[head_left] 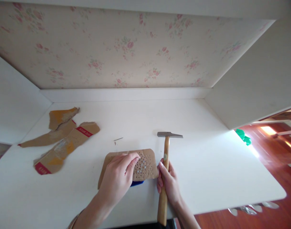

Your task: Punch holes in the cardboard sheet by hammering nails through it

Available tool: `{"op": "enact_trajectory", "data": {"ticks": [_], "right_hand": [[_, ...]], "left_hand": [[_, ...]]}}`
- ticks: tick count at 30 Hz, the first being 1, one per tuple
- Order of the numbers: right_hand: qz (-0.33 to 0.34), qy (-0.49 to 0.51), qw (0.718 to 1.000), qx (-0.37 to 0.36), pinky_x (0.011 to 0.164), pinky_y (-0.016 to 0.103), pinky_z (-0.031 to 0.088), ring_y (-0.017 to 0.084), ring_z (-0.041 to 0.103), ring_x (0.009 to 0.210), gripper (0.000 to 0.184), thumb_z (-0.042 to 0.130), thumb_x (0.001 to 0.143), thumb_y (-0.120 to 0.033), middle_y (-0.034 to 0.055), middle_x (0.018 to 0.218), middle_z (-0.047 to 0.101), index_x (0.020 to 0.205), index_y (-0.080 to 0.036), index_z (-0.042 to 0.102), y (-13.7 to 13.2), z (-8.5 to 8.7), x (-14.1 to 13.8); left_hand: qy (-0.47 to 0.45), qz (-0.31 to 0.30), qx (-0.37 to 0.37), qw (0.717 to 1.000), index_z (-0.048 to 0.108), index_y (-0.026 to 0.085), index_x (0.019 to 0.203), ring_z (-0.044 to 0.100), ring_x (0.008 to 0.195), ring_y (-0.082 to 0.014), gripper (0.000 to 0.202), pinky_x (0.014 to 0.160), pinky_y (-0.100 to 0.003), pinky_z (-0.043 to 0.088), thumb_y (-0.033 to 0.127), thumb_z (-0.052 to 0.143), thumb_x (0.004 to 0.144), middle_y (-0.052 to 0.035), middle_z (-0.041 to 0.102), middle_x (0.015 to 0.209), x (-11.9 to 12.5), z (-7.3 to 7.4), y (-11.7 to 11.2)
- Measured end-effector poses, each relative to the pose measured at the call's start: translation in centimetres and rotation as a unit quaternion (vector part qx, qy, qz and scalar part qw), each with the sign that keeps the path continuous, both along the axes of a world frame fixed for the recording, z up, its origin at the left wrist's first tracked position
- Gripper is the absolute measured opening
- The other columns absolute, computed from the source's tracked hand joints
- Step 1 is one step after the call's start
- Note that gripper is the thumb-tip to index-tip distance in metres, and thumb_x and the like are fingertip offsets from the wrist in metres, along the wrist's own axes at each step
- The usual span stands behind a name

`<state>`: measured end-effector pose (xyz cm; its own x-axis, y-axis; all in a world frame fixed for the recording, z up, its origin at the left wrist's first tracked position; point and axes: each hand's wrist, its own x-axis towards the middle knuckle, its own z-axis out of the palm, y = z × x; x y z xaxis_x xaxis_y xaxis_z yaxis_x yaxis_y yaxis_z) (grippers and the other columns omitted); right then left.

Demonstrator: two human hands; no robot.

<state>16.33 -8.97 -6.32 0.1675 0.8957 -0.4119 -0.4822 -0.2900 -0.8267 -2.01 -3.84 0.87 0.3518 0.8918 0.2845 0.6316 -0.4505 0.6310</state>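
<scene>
A wooden-handled hammer (166,178) is in my right hand (168,181). The fingers wrap the middle of its handle, and its grey metal head points away from me. Over a piece of brown cardboard (150,163) is my left hand (119,173), thumb and forefinger pinched together at the cardboard's surface. What the pinch holds is too small to make out. Many small holes dot the cardboard's right part, and several round silvery nail heads (142,166) show among them. The edge of a blue object (137,183) peeks out under the cardboard.
On the white tabletop (207,165), torn cardboard scraps (66,143) with red and orange markings lie at the left. A thin nail-like piece (118,139) lies beyond the cardboard. A panel (250,79) walls the right side, flowered wallpaper (126,54) the back. Something green (243,136) is on the floor.
</scene>
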Motion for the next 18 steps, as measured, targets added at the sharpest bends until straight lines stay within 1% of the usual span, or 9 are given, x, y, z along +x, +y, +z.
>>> {"op": "enact_trajectory", "data": {"ticks": [7,10,13,18], "right_hand": [[0.004,0.004,1.000,-0.002,0.023,0.014,0.034,0.004,0.034,0.026,0.029,0.067,0.086,-0.046,-0.0129,0.047,0.048,0.084,-0.024,0.050,0.16,-0.10,0.07],[0.006,0.003,1.000,-0.004,0.023,0.014,0.035,0.004,0.033,0.026,0.029,0.068,0.086,-0.047,-0.0126,0.048,0.049,0.084,-0.024,0.050,0.19,-0.11,0.07],[0.005,0.002,1.000,-0.005,0.023,0.014,0.035,0.004,0.034,0.027,0.029,0.067,0.086,-0.047,-0.0125,0.048,0.049,0.085,-0.024,0.050,0.24,-0.04,0.05],[0.006,0.003,1.000,-0.002,0.023,0.014,0.036,0.005,0.033,0.028,0.029,0.067,0.086,-0.047,-0.0131,0.046,0.047,0.084,-0.024,0.050,0.29,0.00,0.00]], "left_hand": [[0.008,-0.009,0.011,1.000,0.064,0.022,0.101,0.069,0.083,-0.0188,0.014,0.080,-0.031,0.053,0.021,0.050,0.098,-0.0034,0.073,0.090,0.12,-0.05,0.07],[0.019,-0.016,0.027,0.999,0.064,0.022,0.104,0.069,0.083,-0.0195,0.014,0.080,-0.033,0.053,0.020,0.051,0.098,-0.0033,0.073,0.088,0.30,-0.02,0.05],[0.026,-0.024,0.042,0.998,0.063,0.023,0.106,0.069,0.084,-0.0201,0.017,0.081,-0.034,0.053,0.017,0.050,0.097,-0.0035,0.074,0.090,0.39,0.01,0.04],[0.024,-0.024,0.046,0.998,0.063,0.023,0.107,0.070,0.086,-0.0201,0.021,0.082,-0.034,0.054,0.014,0.048,0.097,-0.0037,0.075,0.092,0.35,-0.09,0.02]]}}
